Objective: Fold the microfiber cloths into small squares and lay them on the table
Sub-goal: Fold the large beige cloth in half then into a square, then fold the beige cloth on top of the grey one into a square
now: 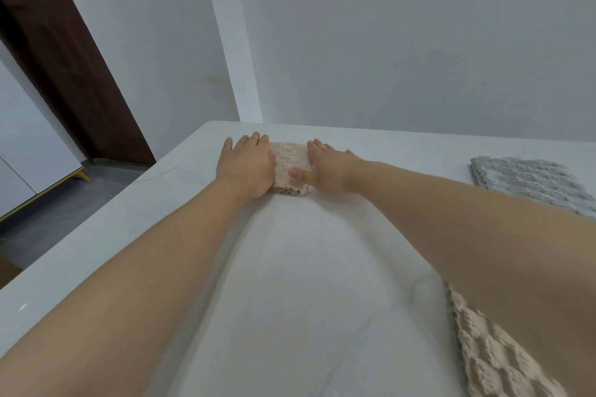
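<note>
A small folded beige microfiber cloth (289, 167) lies near the far left corner of the white table (290, 284). My left hand (246, 164) lies flat on its left side, fingers straight. From the right, my right hand (325, 167) presses on the cloth's right side with straight fingers, thumb stretched across its front. A grey cloth (529, 182) lies flat at the right edge of the table. Another beige cloth (490, 354) lies unfolded at the near right, partly hidden under my right forearm.
The table's far edge meets a white wall (403, 42). Beyond its left edge the floor (64, 213) drops away, with a dark brown door frame (64, 51) and a white cabinet (29, 151) on gold legs.
</note>
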Demonstrator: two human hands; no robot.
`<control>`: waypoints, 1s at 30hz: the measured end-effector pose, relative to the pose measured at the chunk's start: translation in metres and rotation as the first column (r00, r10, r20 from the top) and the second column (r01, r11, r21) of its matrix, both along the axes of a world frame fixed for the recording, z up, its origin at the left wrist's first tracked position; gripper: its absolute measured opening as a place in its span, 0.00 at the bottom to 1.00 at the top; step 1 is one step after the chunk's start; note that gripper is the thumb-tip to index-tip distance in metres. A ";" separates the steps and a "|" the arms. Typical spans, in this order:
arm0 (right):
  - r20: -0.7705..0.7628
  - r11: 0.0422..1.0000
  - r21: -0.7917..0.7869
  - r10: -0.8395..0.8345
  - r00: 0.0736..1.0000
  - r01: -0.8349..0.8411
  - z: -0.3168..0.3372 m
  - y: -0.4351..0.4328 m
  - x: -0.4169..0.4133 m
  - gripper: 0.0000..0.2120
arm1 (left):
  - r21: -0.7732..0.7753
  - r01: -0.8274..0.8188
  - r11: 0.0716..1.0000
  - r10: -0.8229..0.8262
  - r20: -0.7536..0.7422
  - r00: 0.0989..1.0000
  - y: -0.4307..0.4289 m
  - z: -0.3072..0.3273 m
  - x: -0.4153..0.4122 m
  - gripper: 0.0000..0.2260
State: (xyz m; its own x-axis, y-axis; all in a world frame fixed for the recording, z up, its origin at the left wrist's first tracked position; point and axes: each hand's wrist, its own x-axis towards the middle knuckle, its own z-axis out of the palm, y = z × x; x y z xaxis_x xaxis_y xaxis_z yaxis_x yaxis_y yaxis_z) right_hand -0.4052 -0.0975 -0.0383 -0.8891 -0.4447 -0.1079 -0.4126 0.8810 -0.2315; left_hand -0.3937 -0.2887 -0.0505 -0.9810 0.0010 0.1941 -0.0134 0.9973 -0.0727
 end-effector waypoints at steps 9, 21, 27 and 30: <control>-0.122 0.997 -0.018 0.076 0.990 -0.079 0.042 0.074 0.099 0.18 | 0.223 0.061 0.973 -0.055 -0.034 0.998 0.069 0.029 0.121 0.19; -0.156 0.970 -0.243 -0.067 0.986 0.027 0.061 0.248 0.235 0.12 | 0.429 0.277 0.860 -0.271 -0.076 0.960 0.216 0.056 0.236 0.14; -0.105 0.863 -0.394 -0.385 0.917 0.317 0.033 0.338 0.264 0.08 | 0.503 0.252 0.826 -0.284 -0.014 0.959 0.264 0.039 0.246 0.12; -0.062 0.789 -0.418 -0.519 0.853 0.450 0.011 0.369 0.274 0.09 | 0.497 0.233 0.836 -0.280 0.021 0.960 0.278 0.029 0.243 0.11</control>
